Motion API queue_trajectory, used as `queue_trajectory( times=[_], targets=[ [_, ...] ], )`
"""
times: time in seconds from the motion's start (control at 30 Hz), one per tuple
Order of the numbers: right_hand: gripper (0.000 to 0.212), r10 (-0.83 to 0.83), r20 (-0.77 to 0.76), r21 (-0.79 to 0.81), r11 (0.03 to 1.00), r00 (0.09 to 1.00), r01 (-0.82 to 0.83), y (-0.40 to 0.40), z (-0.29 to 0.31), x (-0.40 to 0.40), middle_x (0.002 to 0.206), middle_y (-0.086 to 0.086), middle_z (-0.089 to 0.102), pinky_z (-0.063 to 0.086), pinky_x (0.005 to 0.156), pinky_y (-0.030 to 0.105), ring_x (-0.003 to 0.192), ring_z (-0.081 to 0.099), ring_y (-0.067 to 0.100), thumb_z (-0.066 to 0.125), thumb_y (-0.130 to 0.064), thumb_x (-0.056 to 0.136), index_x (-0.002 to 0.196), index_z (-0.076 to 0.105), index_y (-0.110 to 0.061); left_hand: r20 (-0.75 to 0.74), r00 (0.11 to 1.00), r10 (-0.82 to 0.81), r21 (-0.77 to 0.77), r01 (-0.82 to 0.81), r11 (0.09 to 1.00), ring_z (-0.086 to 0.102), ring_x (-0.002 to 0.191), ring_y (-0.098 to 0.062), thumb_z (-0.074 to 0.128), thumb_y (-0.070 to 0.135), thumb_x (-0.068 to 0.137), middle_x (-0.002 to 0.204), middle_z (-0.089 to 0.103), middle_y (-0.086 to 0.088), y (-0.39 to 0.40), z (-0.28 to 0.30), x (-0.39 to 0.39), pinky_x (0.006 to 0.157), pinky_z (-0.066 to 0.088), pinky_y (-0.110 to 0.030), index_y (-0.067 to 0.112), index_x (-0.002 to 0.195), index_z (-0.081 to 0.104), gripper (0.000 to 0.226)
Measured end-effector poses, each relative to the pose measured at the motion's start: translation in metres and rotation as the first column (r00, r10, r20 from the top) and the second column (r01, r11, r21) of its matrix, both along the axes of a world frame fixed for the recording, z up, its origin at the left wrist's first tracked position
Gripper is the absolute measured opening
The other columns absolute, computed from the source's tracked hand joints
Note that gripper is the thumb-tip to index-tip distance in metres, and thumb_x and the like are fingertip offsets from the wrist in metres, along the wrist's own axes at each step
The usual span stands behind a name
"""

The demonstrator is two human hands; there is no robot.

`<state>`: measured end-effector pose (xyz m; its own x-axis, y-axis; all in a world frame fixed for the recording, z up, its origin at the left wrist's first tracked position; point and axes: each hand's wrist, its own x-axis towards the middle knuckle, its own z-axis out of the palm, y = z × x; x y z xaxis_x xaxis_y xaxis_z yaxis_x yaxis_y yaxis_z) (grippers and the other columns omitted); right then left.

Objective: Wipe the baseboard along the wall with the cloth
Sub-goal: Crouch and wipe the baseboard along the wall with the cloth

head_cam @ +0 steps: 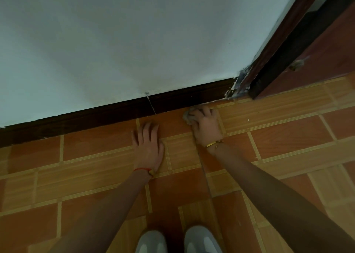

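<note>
Left hand (148, 147) flat on floor (288, 137); right hand (205, 123) apparently grips cloth (187, 116).

Home interior, tiled floor (288, 137), door frame (269, 57)

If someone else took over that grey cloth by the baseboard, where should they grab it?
Probably from above, on the bunched top, as the right hand does now. The cloth is a crumpled wad at the foot of the baseboard, so the wall side is blocked.

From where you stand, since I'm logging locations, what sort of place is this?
Probably a room in a home, beside a doorway: tiled floor, painted wall with dark baseboard, and a wooden door frame at right.
</note>
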<state>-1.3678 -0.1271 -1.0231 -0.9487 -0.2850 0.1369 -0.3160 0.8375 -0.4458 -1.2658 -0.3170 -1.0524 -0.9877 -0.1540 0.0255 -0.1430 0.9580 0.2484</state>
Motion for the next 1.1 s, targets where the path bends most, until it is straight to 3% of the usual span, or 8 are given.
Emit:
queue_trajectory(
  times=[0.1, 0.2, 0.27, 0.4, 0.6, 0.83, 1.0, 1.1],
  targets=[
    [0.03, -0.202, -0.009, -0.328, 0.926, 0.979, 0.188, -0.005, 0.009, 0.004, 0.119, 0.012, 0.049, 0.046, 0.087, 0.029, 0.107, 0.046, 0.023, 0.059, -0.007, 0.088, 0.118, 0.058, -0.009, -0.017, 1.0, 0.0, -0.006, 0.0, 1.0, 0.038, 0.137, -0.035, 0.033, 0.033, 0.097, 0.145, 0.046, -0.015, -0.001, -0.005, -0.003, 0.117, 0.023, -0.064, 0.012, 0.141, 0.046, 0.051],
    [0.033, -0.525, 0.028, -0.593, 0.677, 0.851, 0.437, -0.002, 0.032, -0.007, 0.125, 0.013, 0.043, 0.043, 0.085, 0.006, 0.108, 0.046, 0.014, 0.059, -0.009, 0.09, 0.122, 0.05, -0.003, -0.031, 1.0, -0.002, -0.007, 0.002, 1.0, 0.035, 0.139, -0.033, 0.033, 0.033, 0.098, 0.146, 0.045, -0.014, -0.001, -0.006, -0.001, 0.118, 0.022, -0.063, 0.012, 0.142, 0.046, 0.051],
    [0.035, -0.588, 0.012, -0.654, 0.607, 0.809, 0.451, -0.006, 0.044, -0.018, 0.124, 0.018, 0.044, 0.038, 0.086, 0.0, 0.108, 0.046, 0.014, 0.06, -0.006, 0.089, 0.12, 0.048, 0.003, -0.038, 0.999, -0.002, 0.003, 0.002, 1.0, 0.035, 0.14, -0.033, 0.033, 0.033, 0.098, 0.147, 0.045, -0.013, -0.001, -0.006, -0.001, 0.118, 0.02, -0.062, 0.012, 0.143, 0.046, 0.051],
    [0.035, -0.546, -0.017, -0.671, 0.627, 0.837, 0.396, -0.036, 0.055, -0.021, 0.12, 0.018, 0.045, 0.034, 0.09, 0.001, 0.106, 0.042, 0.007, 0.061, 0.0, 0.085, 0.116, 0.045, 0.005, -0.064, 0.998, -0.005, 0.008, 0.006, 1.0, 0.037, 0.139, -0.034, 0.035, 0.033, 0.097, 0.147, 0.045, -0.013, -0.001, -0.005, 0.0, 0.118, 0.021, -0.063, 0.012, 0.143, 0.048, 0.052],
    [0.033, -0.37, -0.044, -0.645, 0.719, 0.928, 0.257, -0.057, 0.049, -0.004, 0.112, 0.015, 0.046, 0.038, 0.082, 0.003, 0.098, 0.042, 0.002, 0.064, 0.006, 0.081, 0.11, 0.048, 0.003, -0.09, 0.996, -0.005, 0.014, 0.006, 1.0, 0.039, 0.139, -0.035, 0.038, 0.033, 0.097, 0.146, 0.047, -0.013, -0.001, -0.005, 0.0, 0.117, 0.022, -0.062, 0.012, 0.141, 0.05, 0.05],
    [0.031, -0.667, -0.016, -0.671, 0.559, 0.745, 0.487, -0.005, 0.057, -0.043, 0.118, 0.02, 0.049, 0.039, 0.085, 0.001, 0.105, 0.051, 0.019, 0.058, 0.009, 0.081, 0.11, 0.05, 0.003, -0.098, 0.995, -0.008, 0.023, 0.01, 1.0, 0.04, 0.138, -0.034, 0.04, 0.031, 0.096, 0.147, 0.046, -0.012, -0.002, -0.005, -0.001, 0.117, 0.021, -0.062, 0.012, 0.141, 0.05, 0.05],
    [0.03, -0.453, -0.066, -0.599, 0.731, 0.889, 0.328, -0.035, 0.053, -0.019, 0.114, 0.018, 0.048, 0.037, 0.086, 0.002, 0.101, 0.046, 0.009, 0.064, 0.004, 0.082, 0.109, 0.05, 0.003, -0.084, 0.996, -0.005, 0.023, 0.007, 1.0, 0.037, 0.139, -0.034, 0.039, 0.031, 0.096, 0.147, 0.044, -0.012, -0.002, -0.005, 0.0, 0.117, 0.02, -0.062, 0.013, 0.142, 0.048, 0.051],
    [0.031, -0.309, -0.042, -0.607, 0.763, 0.95, 0.222, -0.069, 0.051, 0.0, 0.112, 0.015, 0.047, 0.039, 0.082, 0.002, 0.099, 0.045, 0.007, 0.067, 0.002, 0.081, 0.108, 0.051, 0.0, -0.078, 0.997, -0.006, 0.026, 0.008, 1.0, 0.037, 0.139, -0.034, 0.04, 0.032, 0.096, 0.148, 0.044, -0.012, -0.002, -0.004, 0.0, 0.117, 0.02, -0.062, 0.014, 0.143, 0.047, 0.051]
  ],
)
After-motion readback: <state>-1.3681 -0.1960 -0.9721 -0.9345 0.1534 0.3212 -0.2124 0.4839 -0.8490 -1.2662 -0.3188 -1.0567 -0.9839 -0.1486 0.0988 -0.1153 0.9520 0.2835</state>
